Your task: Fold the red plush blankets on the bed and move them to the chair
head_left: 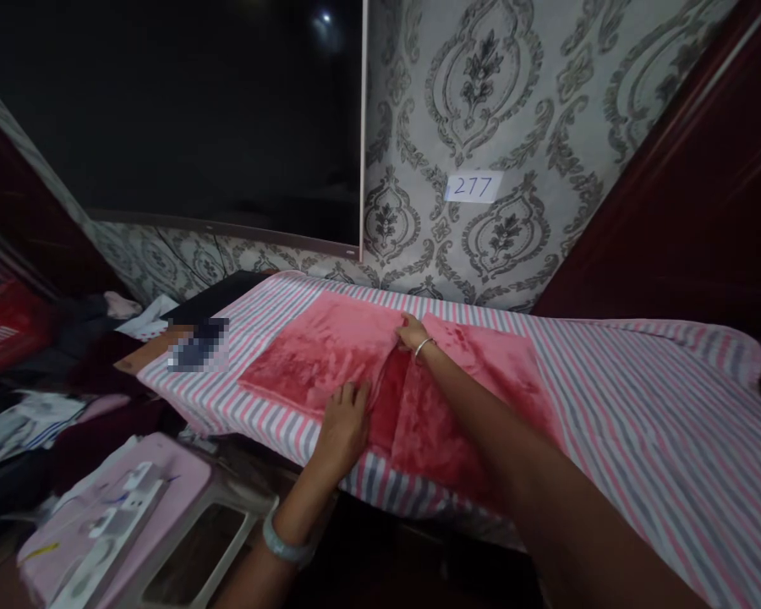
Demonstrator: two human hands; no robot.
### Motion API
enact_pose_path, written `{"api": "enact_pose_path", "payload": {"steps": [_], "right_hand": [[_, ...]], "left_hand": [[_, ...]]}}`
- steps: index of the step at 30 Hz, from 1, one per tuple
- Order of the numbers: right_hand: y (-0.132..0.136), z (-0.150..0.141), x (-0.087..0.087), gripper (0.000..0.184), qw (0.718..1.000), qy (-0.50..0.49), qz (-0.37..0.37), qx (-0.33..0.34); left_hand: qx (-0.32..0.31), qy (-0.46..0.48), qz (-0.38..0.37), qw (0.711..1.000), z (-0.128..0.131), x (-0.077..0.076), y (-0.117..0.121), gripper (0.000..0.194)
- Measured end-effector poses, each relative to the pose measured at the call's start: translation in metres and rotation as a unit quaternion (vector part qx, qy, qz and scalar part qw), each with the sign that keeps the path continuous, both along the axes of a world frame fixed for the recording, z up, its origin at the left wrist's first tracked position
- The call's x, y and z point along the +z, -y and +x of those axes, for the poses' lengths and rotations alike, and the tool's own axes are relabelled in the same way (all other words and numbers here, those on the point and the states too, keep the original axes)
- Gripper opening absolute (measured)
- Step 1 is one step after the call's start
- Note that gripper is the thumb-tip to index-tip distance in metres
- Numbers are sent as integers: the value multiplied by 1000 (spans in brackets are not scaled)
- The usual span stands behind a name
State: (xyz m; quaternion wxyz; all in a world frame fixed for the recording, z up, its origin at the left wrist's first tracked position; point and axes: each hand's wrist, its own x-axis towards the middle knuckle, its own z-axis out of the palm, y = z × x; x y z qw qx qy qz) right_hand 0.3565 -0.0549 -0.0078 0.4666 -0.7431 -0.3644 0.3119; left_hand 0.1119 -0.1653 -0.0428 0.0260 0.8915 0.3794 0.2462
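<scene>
A pinkish-red plush cloth [310, 347] lies over a striped sheet, one part to the left and one to the right, with a darker gap or fold between them. At the far end of that fold, my right hand [412, 334], with a thin bangle at the wrist, pinches the cloth's edge. Nearer to me, my left hand [344, 427] has its fingers bent over the near edge of the left part, gripping it. A wide, pale bracelet [285, 541] is on my left wrist. The thumb of my left hand is hidden.
The striped sheet [640, 423] covers a long surface against the patterned wall. A large dark screen [183, 110] hangs behind on the left. A pink stool [171, 474] with a white power strip [117, 524] stands at lower left, near piled clothes and a red bag [6, 326].
</scene>
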Motion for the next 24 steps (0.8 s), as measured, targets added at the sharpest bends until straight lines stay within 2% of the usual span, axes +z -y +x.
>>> {"api": "enact_pose_path", "payload": {"steps": [3,8,11,15,18,21,24], "right_hand": [[-7,-6,-3,66,999,41,5,11],[-15,-13,-2,56,992,125,15,26],[-10,-8,5,56,981,189,22,27],[7,0,16,45,964,262,-1,54],[17,-5,27,38,949,308,-14,66],[20,-19,37,50,914,399,-11,72],[21,-33,33,66,880,464,-48,92]], "left_hand": [[-30,5,-4,1000,-7,-3,-5,52],[-19,-3,22,1000,-8,7,-4,30],[-27,2,34,999,1,12,3,34],[-76,-22,-12,997,11,17,14,28],[-111,16,-57,992,8,31,10,27],[-83,73,-57,992,8,47,-2,39],[-23,25,-22,999,19,43,-10,51]]}}
